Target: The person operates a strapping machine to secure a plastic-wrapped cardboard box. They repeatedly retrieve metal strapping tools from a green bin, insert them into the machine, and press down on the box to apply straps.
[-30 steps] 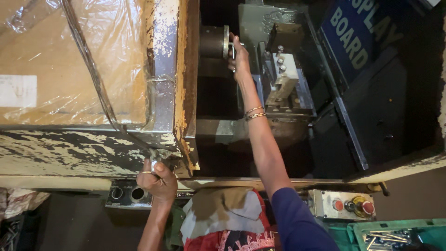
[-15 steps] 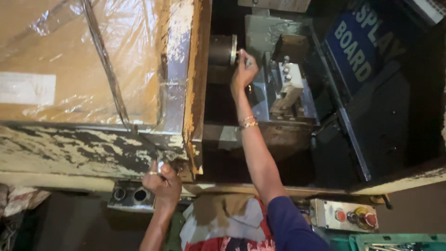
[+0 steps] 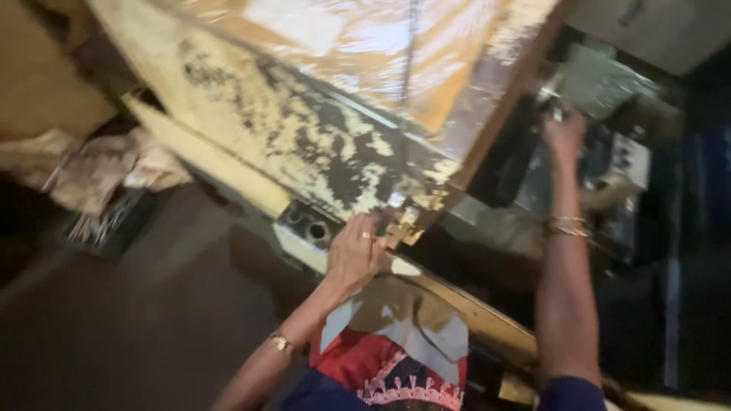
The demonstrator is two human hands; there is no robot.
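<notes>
Metal edge of the chipped, paint-flaked guard [image 3: 304, 144] is where the left hand [image 3: 354, 255] rests, grip state unclear in blur, while the right hand [image 3: 563, 137] reaches deep into the machine [image 3: 609, 175], grip unreadable; risk: pinch if the guard drops.

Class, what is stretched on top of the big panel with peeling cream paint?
A crinkled clear plastic sheet covers the peeling cream-painted panel; brownish board shows through it. The left hand rests at the panel's lower edge. Glare hides finer detail.

Dim workshop, dark bare floor [image 3: 152, 320]
</notes>
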